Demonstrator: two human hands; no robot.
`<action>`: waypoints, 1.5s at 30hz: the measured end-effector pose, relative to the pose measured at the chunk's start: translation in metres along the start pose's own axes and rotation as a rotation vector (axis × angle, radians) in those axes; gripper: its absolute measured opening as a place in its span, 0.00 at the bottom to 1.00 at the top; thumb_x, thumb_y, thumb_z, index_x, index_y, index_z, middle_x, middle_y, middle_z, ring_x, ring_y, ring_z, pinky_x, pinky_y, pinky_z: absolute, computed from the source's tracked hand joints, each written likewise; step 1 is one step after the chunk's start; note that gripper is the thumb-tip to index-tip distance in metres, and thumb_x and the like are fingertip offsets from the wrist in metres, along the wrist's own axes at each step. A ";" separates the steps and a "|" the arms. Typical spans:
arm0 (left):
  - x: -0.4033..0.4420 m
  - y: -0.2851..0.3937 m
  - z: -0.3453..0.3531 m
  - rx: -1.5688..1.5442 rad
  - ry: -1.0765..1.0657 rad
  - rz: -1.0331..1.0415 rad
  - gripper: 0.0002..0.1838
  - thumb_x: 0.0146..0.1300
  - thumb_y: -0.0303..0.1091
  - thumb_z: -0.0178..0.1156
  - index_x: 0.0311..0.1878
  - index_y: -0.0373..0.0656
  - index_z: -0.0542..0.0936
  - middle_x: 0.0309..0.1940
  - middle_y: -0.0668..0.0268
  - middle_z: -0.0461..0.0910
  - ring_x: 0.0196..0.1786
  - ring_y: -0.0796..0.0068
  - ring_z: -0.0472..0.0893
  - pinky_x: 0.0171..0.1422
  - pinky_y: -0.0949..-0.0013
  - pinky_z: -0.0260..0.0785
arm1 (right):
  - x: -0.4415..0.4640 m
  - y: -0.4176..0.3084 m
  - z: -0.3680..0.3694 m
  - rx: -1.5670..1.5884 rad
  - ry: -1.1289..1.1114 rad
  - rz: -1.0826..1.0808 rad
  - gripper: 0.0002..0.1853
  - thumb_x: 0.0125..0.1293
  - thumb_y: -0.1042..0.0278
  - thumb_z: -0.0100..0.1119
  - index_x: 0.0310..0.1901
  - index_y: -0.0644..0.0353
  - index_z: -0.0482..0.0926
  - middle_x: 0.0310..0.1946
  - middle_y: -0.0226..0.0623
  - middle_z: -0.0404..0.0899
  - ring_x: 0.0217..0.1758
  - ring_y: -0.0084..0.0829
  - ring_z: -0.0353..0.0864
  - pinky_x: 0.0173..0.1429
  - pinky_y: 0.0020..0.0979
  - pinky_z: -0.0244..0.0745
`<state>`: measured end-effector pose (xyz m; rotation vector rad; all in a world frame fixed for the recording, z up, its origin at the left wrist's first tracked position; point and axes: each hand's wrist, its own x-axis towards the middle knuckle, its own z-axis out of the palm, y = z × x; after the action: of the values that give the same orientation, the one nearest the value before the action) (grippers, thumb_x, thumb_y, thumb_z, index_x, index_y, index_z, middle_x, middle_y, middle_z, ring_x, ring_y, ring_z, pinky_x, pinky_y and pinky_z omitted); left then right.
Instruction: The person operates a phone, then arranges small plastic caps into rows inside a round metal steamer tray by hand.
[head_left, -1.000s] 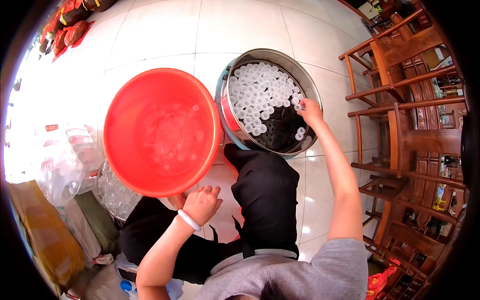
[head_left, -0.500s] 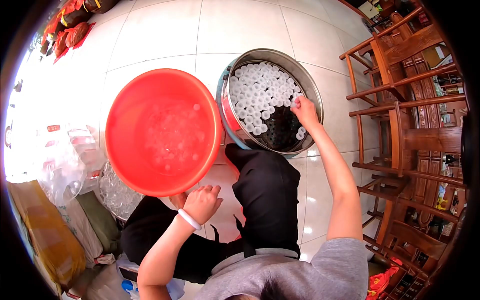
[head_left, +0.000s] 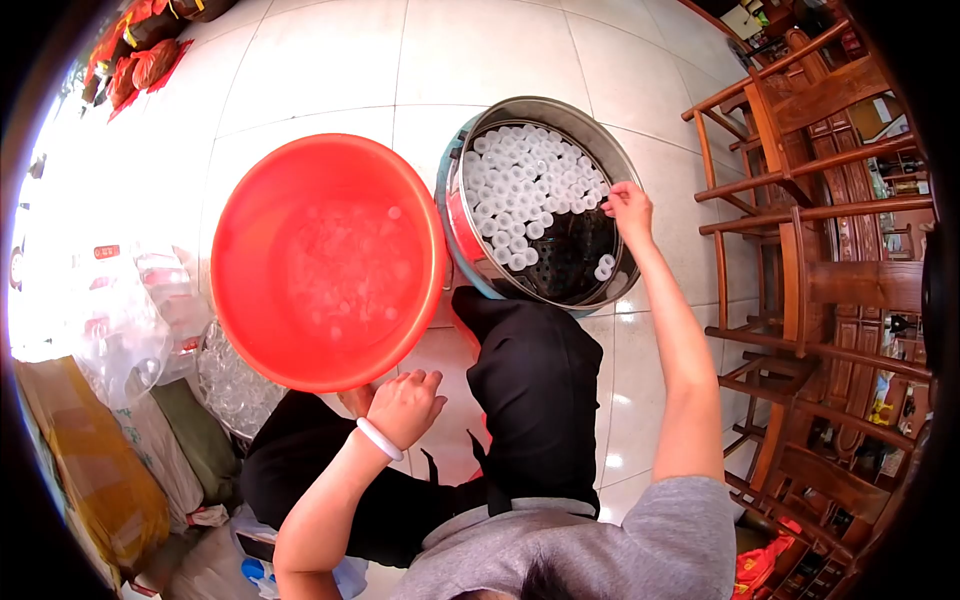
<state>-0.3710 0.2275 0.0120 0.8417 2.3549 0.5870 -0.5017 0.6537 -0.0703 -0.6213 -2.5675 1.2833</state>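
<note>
Many small white translucent cups [head_left: 525, 190] stand packed together in a round metal steamer [head_left: 628, 160], covering the far part of its dark perforated base. A few more cups [head_left: 604, 267] sit apart near its right wall. My right hand [head_left: 630, 210] is over the steamer's right rim, its fingertips beside the edge of the packed cups, fingers apart and nothing visible in them. My left hand [head_left: 405, 408], with a white bangle on the wrist, hangs loosely bent above my lap, holding nothing. Left of the steamer is a red basin [head_left: 325, 170] with water and some translucent cups inside.
Wooden chairs [head_left: 770, 190] line the right side. Plastic bags [head_left: 125, 325] and wrapped packages [head_left: 95, 450] lie at the left, beside a bowl of clear plastic pieces [head_left: 235, 380]. Red-covered jars [head_left: 150, 65] stand far left on the tiled floor [head_left: 480, 50].
My right hand has moved slightly up and to the right, and its fingers have parted from a cup at the edge of the packed group. My left hand has stayed put.
</note>
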 end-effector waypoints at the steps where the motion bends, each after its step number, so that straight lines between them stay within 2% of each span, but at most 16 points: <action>1: 0.000 0.000 0.000 -0.001 0.000 0.000 0.14 0.57 0.37 0.57 0.43 0.40 0.73 0.32 0.57 0.76 0.36 0.56 0.78 0.38 0.60 0.71 | 0.004 0.001 -0.007 -0.063 0.030 0.030 0.03 0.59 0.78 0.51 0.35 0.66 0.74 0.25 0.40 0.79 0.24 0.25 0.80 0.27 0.26 0.75; 3: 0.001 0.000 0.000 0.005 -0.009 0.011 0.14 0.57 0.37 0.57 0.43 0.40 0.73 0.32 0.57 0.76 0.36 0.56 0.78 0.38 0.60 0.71 | 0.013 0.014 -0.018 -0.233 -0.015 0.070 0.05 0.55 0.80 0.54 0.34 0.67 0.75 0.29 0.40 0.79 0.23 0.25 0.80 0.25 0.25 0.75; 5: 0.001 0.002 -0.001 0.005 -0.009 0.012 0.14 0.57 0.37 0.57 0.43 0.40 0.73 0.32 0.57 0.76 0.36 0.56 0.78 0.39 0.60 0.71 | 0.011 0.013 -0.017 -0.595 -0.131 -0.012 0.10 0.49 0.82 0.57 0.36 0.67 0.75 0.30 0.44 0.79 0.29 0.33 0.82 0.31 0.31 0.77; 6: 0.001 0.003 -0.002 0.007 -0.007 0.008 0.14 0.57 0.37 0.57 0.43 0.40 0.73 0.32 0.57 0.76 0.36 0.56 0.78 0.39 0.60 0.71 | 0.006 0.013 -0.019 -0.712 -0.157 -0.113 0.15 0.45 0.81 0.60 0.39 0.65 0.76 0.34 0.48 0.79 0.39 0.43 0.80 0.42 0.37 0.75; 10: 0.001 0.001 0.001 0.006 -0.009 0.005 0.14 0.57 0.37 0.57 0.43 0.40 0.73 0.33 0.57 0.76 0.36 0.56 0.78 0.39 0.60 0.71 | 0.006 0.023 -0.008 -0.845 -0.159 -0.121 0.17 0.45 0.76 0.64 0.40 0.63 0.75 0.40 0.50 0.76 0.45 0.48 0.75 0.50 0.40 0.71; 14: 0.001 0.000 0.000 0.005 -0.013 -0.001 0.14 0.57 0.37 0.57 0.44 0.40 0.73 0.33 0.57 0.76 0.36 0.56 0.78 0.39 0.60 0.71 | 0.006 0.017 -0.005 -0.847 -0.167 -0.059 0.15 0.46 0.75 0.63 0.38 0.63 0.75 0.39 0.51 0.76 0.46 0.48 0.75 0.51 0.40 0.71; 17: 0.001 0.002 0.000 0.008 -0.016 0.003 0.14 0.57 0.37 0.57 0.44 0.40 0.73 0.33 0.57 0.76 0.36 0.56 0.78 0.39 0.60 0.71 | 0.006 0.022 -0.006 -0.797 -0.137 -0.137 0.12 0.47 0.75 0.63 0.36 0.64 0.75 0.33 0.50 0.78 0.39 0.46 0.78 0.44 0.38 0.74; 19: 0.001 0.000 0.000 0.014 -0.019 0.000 0.14 0.57 0.37 0.57 0.44 0.40 0.73 0.33 0.57 0.76 0.36 0.57 0.78 0.39 0.60 0.71 | 0.013 0.034 -0.003 -0.589 -0.106 -0.007 0.11 0.48 0.75 0.63 0.34 0.65 0.75 0.26 0.47 0.78 0.28 0.44 0.80 0.35 0.36 0.75; 20: 0.000 0.000 0.000 0.012 -0.015 0.002 0.14 0.57 0.37 0.57 0.44 0.40 0.73 0.33 0.57 0.76 0.36 0.57 0.78 0.39 0.60 0.71 | 0.013 0.037 -0.001 -0.588 -0.109 -0.008 0.11 0.48 0.75 0.63 0.34 0.65 0.75 0.26 0.47 0.78 0.28 0.44 0.80 0.35 0.36 0.75; 22: 0.000 0.001 0.000 0.009 -0.009 0.006 0.15 0.57 0.37 0.57 0.44 0.40 0.73 0.33 0.57 0.76 0.36 0.57 0.78 0.38 0.60 0.71 | 0.009 0.037 0.002 -0.544 0.068 -0.093 0.10 0.48 0.75 0.63 0.32 0.67 0.74 0.21 0.45 0.77 0.21 0.41 0.79 0.29 0.35 0.74; 25: 0.000 0.001 0.000 0.015 -0.005 0.005 0.15 0.57 0.37 0.57 0.44 0.40 0.73 0.33 0.57 0.76 0.36 0.57 0.78 0.38 0.60 0.71 | -0.003 0.028 0.005 -0.683 0.012 -0.063 0.09 0.50 0.74 0.63 0.30 0.68 0.73 0.20 0.45 0.76 0.22 0.38 0.80 0.30 0.37 0.74; 30: 0.001 0.001 0.000 0.007 -0.009 0.009 0.15 0.57 0.37 0.57 0.44 0.40 0.73 0.33 0.57 0.76 0.36 0.56 0.78 0.39 0.60 0.71 | -0.009 0.019 0.006 -0.596 -0.029 -0.139 0.10 0.51 0.73 0.62 0.24 0.66 0.69 0.18 0.46 0.76 0.22 0.37 0.80 0.29 0.36 0.74; 32: 0.001 0.002 0.000 0.013 -0.015 0.008 0.15 0.57 0.37 0.57 0.44 0.40 0.73 0.34 0.57 0.76 0.36 0.56 0.78 0.39 0.60 0.71 | -0.009 0.012 0.005 -0.539 -0.124 0.112 0.14 0.52 0.69 0.62 0.36 0.69 0.73 0.34 0.57 0.77 0.42 0.55 0.76 0.45 0.47 0.72; 39: 0.001 0.002 -0.001 0.014 -0.022 -0.001 0.14 0.57 0.37 0.57 0.44 0.40 0.73 0.33 0.57 0.76 0.36 0.56 0.78 0.38 0.59 0.71 | 0.002 0.020 0.015 -0.541 -0.052 0.201 0.12 0.53 0.68 0.62 0.34 0.68 0.74 0.36 0.57 0.77 0.44 0.55 0.76 0.47 0.47 0.72; 43: 0.000 0.000 0.001 0.008 -0.002 0.009 0.14 0.57 0.37 0.57 0.44 0.40 0.73 0.32 0.57 0.76 0.36 0.56 0.78 0.38 0.60 0.71 | 0.011 0.026 0.010 -0.590 -0.017 0.137 0.13 0.52 0.66 0.63 0.34 0.67 0.76 0.35 0.56 0.77 0.42 0.54 0.76 0.46 0.46 0.73; 45: 0.000 -0.001 0.001 0.007 -0.009 0.005 0.15 0.57 0.37 0.57 0.44 0.40 0.73 0.32 0.57 0.76 0.35 0.57 0.78 0.38 0.60 0.71 | 0.014 0.039 0.009 -0.631 0.056 -0.117 0.11 0.53 0.67 0.62 0.26 0.66 0.73 0.18 0.43 0.76 0.19 0.34 0.79 0.28 0.34 0.74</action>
<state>-0.3709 0.2272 0.0106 0.8525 2.3482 0.5762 -0.5066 0.6743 -0.1066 -0.5778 -2.8967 0.3922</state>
